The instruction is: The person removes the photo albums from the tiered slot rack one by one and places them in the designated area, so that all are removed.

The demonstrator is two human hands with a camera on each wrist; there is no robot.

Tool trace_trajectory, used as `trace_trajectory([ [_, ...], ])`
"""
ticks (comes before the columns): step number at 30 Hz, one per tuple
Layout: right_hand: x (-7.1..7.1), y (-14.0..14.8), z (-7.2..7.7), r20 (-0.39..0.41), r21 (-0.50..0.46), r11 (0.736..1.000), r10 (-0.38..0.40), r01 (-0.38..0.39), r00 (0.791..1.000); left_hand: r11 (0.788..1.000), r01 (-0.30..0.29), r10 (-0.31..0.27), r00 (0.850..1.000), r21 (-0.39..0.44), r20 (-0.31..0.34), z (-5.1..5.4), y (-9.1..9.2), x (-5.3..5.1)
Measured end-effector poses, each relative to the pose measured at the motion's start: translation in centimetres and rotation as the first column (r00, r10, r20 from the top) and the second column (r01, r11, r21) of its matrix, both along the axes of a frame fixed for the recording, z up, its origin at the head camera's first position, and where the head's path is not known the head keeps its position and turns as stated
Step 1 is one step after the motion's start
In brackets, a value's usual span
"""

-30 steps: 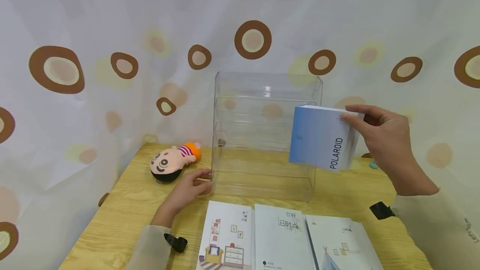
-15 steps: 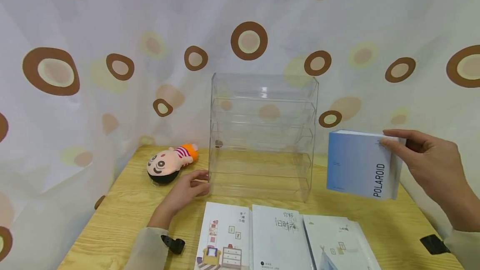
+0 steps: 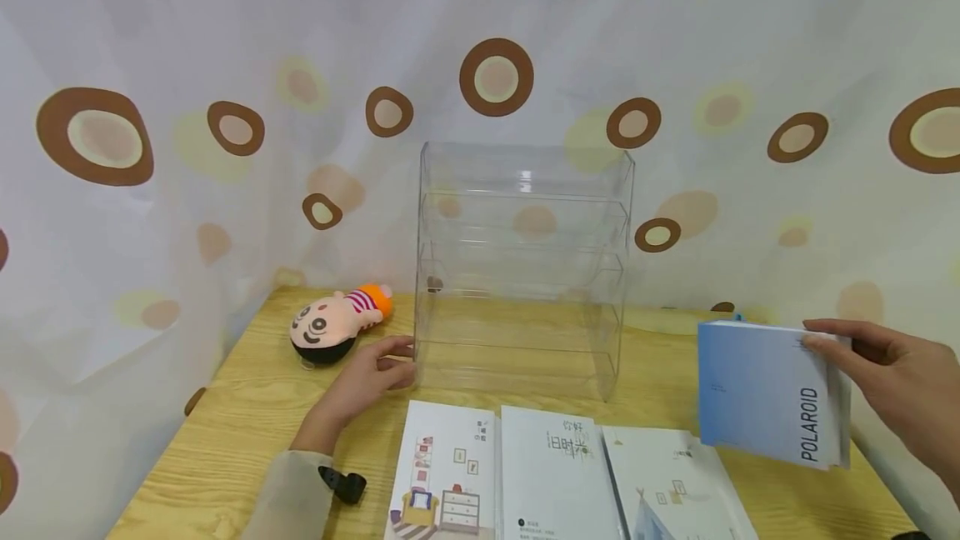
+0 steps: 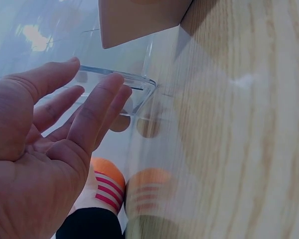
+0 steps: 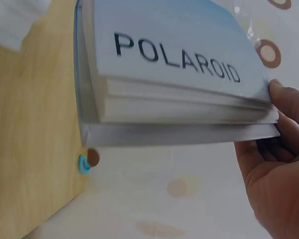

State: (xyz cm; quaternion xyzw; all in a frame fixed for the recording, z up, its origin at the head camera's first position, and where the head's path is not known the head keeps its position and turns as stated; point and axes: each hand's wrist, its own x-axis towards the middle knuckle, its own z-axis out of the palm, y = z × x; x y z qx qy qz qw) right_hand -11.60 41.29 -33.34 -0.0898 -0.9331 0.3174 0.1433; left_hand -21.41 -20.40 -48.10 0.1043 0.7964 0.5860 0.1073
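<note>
At the right of the head view, my right hand (image 3: 903, 390) pinches the top right corner of a blue-and-white photo album (image 3: 761, 390) marked POLAROID. The thumb lies on its cover, and the album hangs upright over the table's right side. Its thick page edges (image 5: 179, 102) show in the right wrist view. My left hand (image 3: 367, 382) is at the lower left side of a clear acrylic rack (image 3: 517, 273) with stacked tiers. Its fingers and thumb are extended near the clear panel's edge (image 4: 139, 82); firm contact cannot be told.
Three white books (image 3: 442, 473) with printed covers lie side by side in front of the rack. A plush doll (image 3: 337, 323) lies left of it on the wooden table (image 3: 202, 448). A spotted curtain (image 3: 300, 40) hangs behind. A small blue item (image 5: 83, 164) is near the back edge.
My right hand has carried the photo album from in front of the rack's right side to the right and downward. My left hand stays beside the rack.
</note>
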Motion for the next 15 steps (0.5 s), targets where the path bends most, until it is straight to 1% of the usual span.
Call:
trace_trajectory([
  [4, 0.2, 1.9, -1.5, 0.070, -0.011, 1.000, 0.018, -0.018, 0.997, 1.000, 0.008, -0.008, 1.000, 0.008, 0.004, -0.2, 0.0, -0.1],
  [7, 0.3, 2.9, -2.8, 0.143, -0.011, 1.000, -0.001, 0.002, 0.990, 1.000, 0.001, -0.001, 1.000, 0.015, 0.008, -0.2, 0.1, -0.2],
  [10, 0.4, 3.5, -4.2, 0.217, 0.004, 1.000, -0.020, 0.020, 0.976, 1.000, 0.001, -0.001, 1.000, 0.020, 0.008, -0.2, 0.0, -0.1],
  [13, 0.5, 4.0, -5.2, 0.279, 0.006, 1.000, -0.014, 0.013, 0.960, 1.000, -0.004, 0.004, 1.000, 0.016, 0.011, 0.0, 0.0, -0.1],
  [15, 0.5, 4.4, -5.7, 0.319, -0.010, 1.000, 0.001, 0.002, 0.948, 1.000, -0.009, 0.009, 1.000, 0.006, 0.012, 0.0, 0.0, 0.0],
])
